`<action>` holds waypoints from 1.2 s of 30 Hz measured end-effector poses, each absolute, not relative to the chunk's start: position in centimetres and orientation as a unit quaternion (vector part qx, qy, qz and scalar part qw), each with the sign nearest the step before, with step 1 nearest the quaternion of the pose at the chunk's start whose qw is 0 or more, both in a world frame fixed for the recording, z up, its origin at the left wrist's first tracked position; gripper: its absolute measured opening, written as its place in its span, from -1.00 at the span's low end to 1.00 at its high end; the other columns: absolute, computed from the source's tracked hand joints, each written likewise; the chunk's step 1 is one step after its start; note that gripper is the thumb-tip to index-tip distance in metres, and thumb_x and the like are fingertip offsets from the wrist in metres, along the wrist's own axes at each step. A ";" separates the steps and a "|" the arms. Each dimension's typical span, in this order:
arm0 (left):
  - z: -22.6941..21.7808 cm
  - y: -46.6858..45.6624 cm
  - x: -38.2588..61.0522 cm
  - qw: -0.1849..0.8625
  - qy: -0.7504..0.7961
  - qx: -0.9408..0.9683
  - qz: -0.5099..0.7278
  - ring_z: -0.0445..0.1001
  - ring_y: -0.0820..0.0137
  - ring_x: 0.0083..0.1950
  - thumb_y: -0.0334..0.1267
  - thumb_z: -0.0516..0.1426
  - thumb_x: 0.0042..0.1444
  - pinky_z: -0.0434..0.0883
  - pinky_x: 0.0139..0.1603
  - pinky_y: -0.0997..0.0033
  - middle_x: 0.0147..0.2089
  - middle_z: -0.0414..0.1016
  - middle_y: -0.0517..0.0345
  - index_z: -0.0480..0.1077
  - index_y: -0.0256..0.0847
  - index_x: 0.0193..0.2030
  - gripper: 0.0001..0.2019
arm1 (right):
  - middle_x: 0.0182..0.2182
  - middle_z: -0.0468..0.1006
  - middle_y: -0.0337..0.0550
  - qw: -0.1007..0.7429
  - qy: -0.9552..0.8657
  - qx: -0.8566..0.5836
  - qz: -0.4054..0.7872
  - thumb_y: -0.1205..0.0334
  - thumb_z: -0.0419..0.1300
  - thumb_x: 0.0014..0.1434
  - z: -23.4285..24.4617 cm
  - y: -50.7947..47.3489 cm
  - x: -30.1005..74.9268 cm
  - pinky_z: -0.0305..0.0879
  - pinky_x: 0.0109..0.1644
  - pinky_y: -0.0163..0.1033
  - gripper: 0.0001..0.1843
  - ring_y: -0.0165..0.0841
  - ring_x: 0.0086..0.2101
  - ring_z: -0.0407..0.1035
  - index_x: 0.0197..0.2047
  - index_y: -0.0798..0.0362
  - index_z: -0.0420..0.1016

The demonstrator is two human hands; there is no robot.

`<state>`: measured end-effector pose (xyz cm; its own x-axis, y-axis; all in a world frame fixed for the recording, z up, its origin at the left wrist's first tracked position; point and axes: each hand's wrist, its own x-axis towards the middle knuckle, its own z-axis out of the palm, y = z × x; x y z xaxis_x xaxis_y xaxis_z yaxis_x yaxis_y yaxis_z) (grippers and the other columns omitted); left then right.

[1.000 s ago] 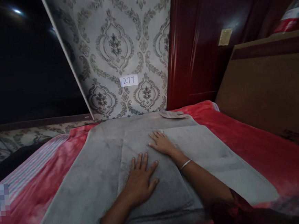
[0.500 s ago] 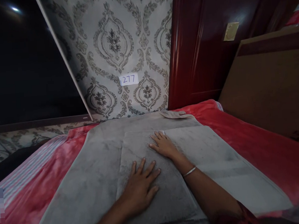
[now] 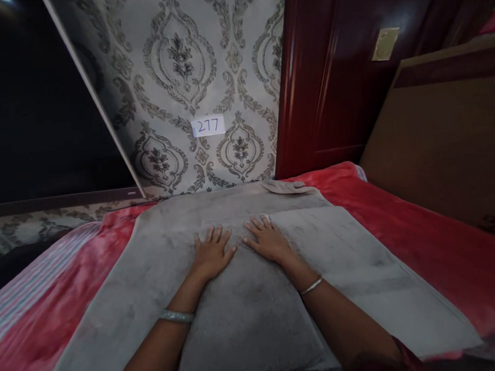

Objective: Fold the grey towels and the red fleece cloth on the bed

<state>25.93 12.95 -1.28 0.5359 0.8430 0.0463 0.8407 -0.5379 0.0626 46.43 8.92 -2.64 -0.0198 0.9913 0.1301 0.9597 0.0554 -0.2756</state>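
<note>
Grey cloth [image 3: 250, 322], partly folded over itself, spread on red blanket [image 3: 441, 244]. Left hand [image 3: 212, 255] and right hand [image 3: 269, 242] flat on folded part, grips unclenched, fingers splayed. Left hand farther forward than before, near right. Brown carton [image 3: 450, 141] at right; contents hidden.

The light is dim: glare tops the screen [image 3: 39, 104], red wood [image 3: 328, 76] shines faintly, grey cloth [image 3: 249, 311] darkens toward the bottom, the lower right blurs.
</note>
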 end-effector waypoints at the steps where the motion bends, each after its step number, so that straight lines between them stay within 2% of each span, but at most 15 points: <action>1: -1.5 13.0 25.9 0.018 0.479 0.877 0.035 -0.18 0.00 0.54 0.08 -0.12 0.35 -0.05 0.37 -0.44 0.54 -0.10 0.02 0.05 -0.02 0.47 -0.40 | 0.45 0.01 -0.14 0.145 -0.712 -0.685 0.056 -0.25 -0.09 0.37 -2.6 8.9 46.4 -0.18 0.41 0.17 -0.29 0.03 0.41 -0.26 0.45 -0.12 0.11; 7: -1.7 13.0 25.7 0.020 0.474 0.877 0.069 -0.13 0.02 0.54 0.05 -0.08 0.34 -0.05 0.38 -0.40 0.53 -0.05 0.02 0.08 0.02 0.45 -0.42 | 0.44 0.03 -0.16 0.153 -0.706 -0.689 0.062 -0.24 -0.09 0.37 -2.4 8.8 46.4 -0.18 0.41 0.18 -0.31 0.03 0.41 -0.25 0.45 -0.13 0.12; 10: -1.7 12.9 25.3 0.011 0.494 0.860 0.130 -0.06 -0.04 0.51 0.02 0.00 0.30 0.08 0.38 -0.23 0.51 0.02 -0.11 0.26 -0.10 0.37 -0.45 | 0.45 0.02 -0.15 0.152 -0.710 -0.685 0.062 -0.24 -0.09 0.38 -2.3 8.8 46.4 -0.17 0.41 0.16 -0.30 0.03 0.41 -0.25 0.45 -0.10 0.12; 12: -1.8 13.1 24.7 0.009 0.531 0.828 0.181 0.09 -0.06 0.46 -0.04 0.05 0.27 0.19 0.36 -0.08 0.46 0.10 -0.23 0.36 -0.22 0.29 -0.48 | 0.45 0.01 -0.14 0.153 -0.711 -0.683 0.063 -0.23 -0.09 0.38 -2.3 8.7 46.4 -0.17 0.41 0.14 -0.29 0.03 0.41 -0.25 0.45 -0.08 0.11; 14: -1.9 13.5 24.0 0.020 0.561 0.797 0.224 0.28 0.00 0.36 -0.12 0.09 0.24 0.25 0.34 0.02 0.37 0.26 -0.27 0.40 -0.30 0.24 -0.51 | 0.45 0.01 -0.13 0.156 -0.711 -0.683 0.065 -0.23 -0.08 0.38 -2.3 8.7 46.5 -0.17 0.41 0.14 -0.30 0.03 0.41 -0.26 0.46 -0.09 0.11; 17: -1.9 14.5 23.0 0.071 0.586 0.758 0.279 0.44 0.07 0.22 -0.21 0.12 0.18 0.33 0.27 0.10 0.20 0.48 -0.18 0.40 -0.30 0.23 -0.51 | 0.45 0.01 -0.12 0.157 -0.714 -0.679 0.068 -0.22 -0.10 0.38 -2.4 8.8 46.6 -0.17 0.41 0.15 -0.30 0.02 0.41 -0.25 0.46 -0.10 0.10; 21: -1.7 15.7 22.1 0.227 0.610 0.671 0.355 0.56 0.08 0.02 -0.19 0.18 0.07 0.46 0.06 0.15 -0.04 0.60 -0.13 0.36 -0.34 0.26 -0.41 | 0.45 0.01 -0.11 0.163 -0.713 -0.678 0.068 -0.19 -0.11 0.40 -2.6 8.9 46.7 -0.16 0.40 0.15 -0.33 -0.01 0.41 -0.23 0.46 -0.09 0.10; 24: -1.7 15.8 21.6 0.312 0.584 0.644 0.383 0.60 0.12 -0.14 -0.15 0.20 0.02 0.51 -0.15 0.24 -0.22 0.63 -0.07 0.49 -0.36 0.06 -0.53 | 0.44 0.03 -0.13 0.171 -0.711 -0.679 0.067 -0.15 -0.11 0.41 -2.8 8.9 46.8 -0.17 0.41 0.13 -0.37 -0.05 0.41 -0.20 0.44 -0.11 0.13; 27: -1.7 15.3 21.2 0.323 0.557 0.662 0.383 0.59 0.13 -0.23 -0.10 0.21 -0.03 0.49 -0.25 0.28 -0.35 0.62 0.00 0.54 -0.30 -0.18 -0.66 | 0.44 0.04 -0.14 0.176 -0.707 -0.682 0.068 -0.11 -0.11 0.42 -3.0 9.0 46.9 -0.15 0.41 0.11 -0.39 -0.07 0.41 -0.19 0.44 -0.10 0.14; 32: -1.6 14.5 21.5 0.288 0.529 0.690 0.401 0.55 0.19 -0.17 -0.14 0.15 -0.04 0.46 -0.10 0.28 -0.26 0.61 0.07 0.51 -0.24 -0.22 -0.71 | 0.40 0.13 -0.01 0.193 -0.691 -0.694 0.054 0.04 -0.03 0.40 -2.4 10.6 47.7 -0.10 0.41 0.04 -0.41 -0.14 0.37 -0.02 0.43 0.03 0.16; 36: -1.0 13.6 22.1 0.187 0.518 0.744 0.379 0.53 0.21 -0.14 -0.17 0.08 0.07 0.42 -0.06 0.27 -0.16 0.60 0.01 0.48 -0.26 -0.10 -0.68 | 0.40 0.13 0.07 0.217 -0.721 -0.654 0.074 0.08 0.15 0.28 -0.8 14.0 48.8 -0.09 0.42 0.00 -0.26 -0.16 0.36 0.01 0.45 0.10 0.09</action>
